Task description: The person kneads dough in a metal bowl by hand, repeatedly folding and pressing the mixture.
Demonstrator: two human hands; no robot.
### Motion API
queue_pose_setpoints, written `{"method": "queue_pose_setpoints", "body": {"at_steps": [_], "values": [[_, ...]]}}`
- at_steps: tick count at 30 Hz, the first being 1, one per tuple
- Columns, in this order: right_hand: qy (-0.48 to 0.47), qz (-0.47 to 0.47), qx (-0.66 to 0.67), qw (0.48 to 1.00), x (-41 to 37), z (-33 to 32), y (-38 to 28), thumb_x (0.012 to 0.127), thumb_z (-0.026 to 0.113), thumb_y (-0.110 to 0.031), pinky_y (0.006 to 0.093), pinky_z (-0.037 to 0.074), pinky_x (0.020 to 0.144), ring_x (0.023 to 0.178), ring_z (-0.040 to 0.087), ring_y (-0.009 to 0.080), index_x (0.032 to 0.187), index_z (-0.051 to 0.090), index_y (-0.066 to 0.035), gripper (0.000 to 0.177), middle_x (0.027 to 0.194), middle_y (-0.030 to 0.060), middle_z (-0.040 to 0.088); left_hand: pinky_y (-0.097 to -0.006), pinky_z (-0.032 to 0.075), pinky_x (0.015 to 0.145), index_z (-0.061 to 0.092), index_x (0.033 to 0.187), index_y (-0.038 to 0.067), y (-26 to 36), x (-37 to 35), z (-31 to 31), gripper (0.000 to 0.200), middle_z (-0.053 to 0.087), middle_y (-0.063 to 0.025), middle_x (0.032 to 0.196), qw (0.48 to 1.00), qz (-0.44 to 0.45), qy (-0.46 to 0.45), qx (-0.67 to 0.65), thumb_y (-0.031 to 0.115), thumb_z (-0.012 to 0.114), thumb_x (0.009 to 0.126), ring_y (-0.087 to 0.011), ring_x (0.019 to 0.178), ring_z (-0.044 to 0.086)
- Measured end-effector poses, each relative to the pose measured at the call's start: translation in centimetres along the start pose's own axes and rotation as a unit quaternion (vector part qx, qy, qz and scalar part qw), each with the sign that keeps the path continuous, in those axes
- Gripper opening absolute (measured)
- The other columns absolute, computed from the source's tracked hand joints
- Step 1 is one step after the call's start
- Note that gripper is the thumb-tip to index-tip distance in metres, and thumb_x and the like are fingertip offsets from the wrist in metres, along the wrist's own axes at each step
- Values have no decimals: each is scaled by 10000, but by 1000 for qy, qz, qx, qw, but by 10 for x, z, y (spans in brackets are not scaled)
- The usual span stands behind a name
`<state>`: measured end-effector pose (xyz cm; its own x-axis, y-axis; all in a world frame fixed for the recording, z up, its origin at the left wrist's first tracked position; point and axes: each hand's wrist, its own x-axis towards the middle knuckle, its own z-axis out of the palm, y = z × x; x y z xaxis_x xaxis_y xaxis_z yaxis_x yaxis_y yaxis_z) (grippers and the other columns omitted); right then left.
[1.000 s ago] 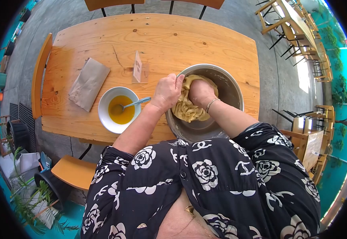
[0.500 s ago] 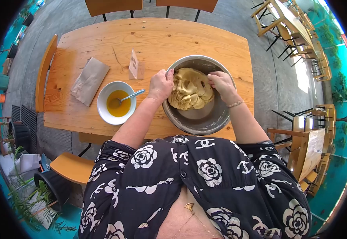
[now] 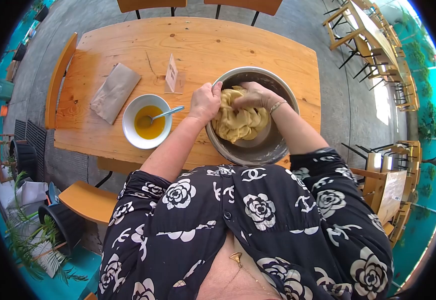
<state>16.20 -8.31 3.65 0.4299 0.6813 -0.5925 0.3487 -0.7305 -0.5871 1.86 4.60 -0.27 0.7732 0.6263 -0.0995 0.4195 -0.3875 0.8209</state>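
Note:
A deep metal bowl (image 3: 248, 156) stands on the wooden table, holding a soft, pale yellow mass of dough (image 3: 240, 126). My left hand (image 3: 206, 102) grips the bowl's left rim, its thumb over the edge and the other fingers partly hidden. Inside the bowl, my right hand (image 3: 258, 95) reaches across the upper part of the dough; its fingers curl into the dough, and some fingertips are buried. Left of the bowl sits a white bowl (image 3: 130, 131) of orange-yellow liquid (image 3: 148, 132), with a blue-handled spoon (image 3: 169, 113) resting in it.
On the wooden table (image 3: 108, 45) lie a folded brown paper (image 3: 115, 93) and a small clear stand with a card (image 3: 171, 75). Chairs surround the table, one (image 3: 62, 80) at its left end. Potted plants (image 3: 33, 235) stand at lower left.
My right hand has moved left and inward from the dough's right edge to its upper middle, folding the dough over. My left hand stays on the rim. The view has shifted slightly.

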Motion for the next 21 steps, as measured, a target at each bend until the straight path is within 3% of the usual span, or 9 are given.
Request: {"method": "queue_pose_setpoints", "body": {"at_steps": [3,8,11,12,15,20,21], "values": [[23,-79,-204,975,-57,7,-25,666,808,-331,409,529,881,997,672,338,1131,672,-79,546,1032,184,702,-507,488,696,593,764,-19,-2,1,3,508,634,-287,747,1000,-1,6,-3,429,514,992,-473,750,624],[41,-89,-308,946,-115,42,-4,713,716,-167,455,525,782,870,672,358,878,642,-53,214,857,185,679,-509,490,658,584,752,-13,-1,-2,4,496,632,-277,720,1000,-8,3,-19,416,523,993,-474,713,622],[73,-72,-330,938,-108,62,7,733,759,-258,445,527,780,864,670,361,864,641,-52,271,846,183,677,-511,490,649,583,756,-9,3,-3,3,479,630,-273,715,1000,-2,-2,-16,401,525,998,-472,704,621],[104,-68,-305,944,-101,69,11,709,813,-397,439,525,797,873,669,358,887,639,-47,429,860,178,680,-511,490,647,579,756,-7,4,-4,3,473,629,-273,713,1000,1,0,-12,396,526,999,-472,704,621],[169,-60,-293,939,-75,75,16,634,850,-523,429,523,821,875,666,360,935,640,-53,597,877,175,682,-510,488,641,567,753,-3,7,-5,2,459,624,-271,708,1000,15,6,-4,381,530,1001,-472,702,619],[143,52,-213,965,-35,48,8,752,740,-277,433,514,886,1027,657,337,1043,654,-100,351,1026,189,689,-510,481,627,543,745,-5,2,-5,0,447,612,-271,699,999,47,-2,-20,359,529,1005,-477,689,606],[170,77,-195,963,-28,46,8,761,733,-283,428,516,887,1032,659,330,1067,655,-113,359,1034,182,692,-512,480,626,542,745,-7,2,-5,-1,447,610,-272,697,999,47,-6,-23,356,527,1006,-478,688,604]]}}
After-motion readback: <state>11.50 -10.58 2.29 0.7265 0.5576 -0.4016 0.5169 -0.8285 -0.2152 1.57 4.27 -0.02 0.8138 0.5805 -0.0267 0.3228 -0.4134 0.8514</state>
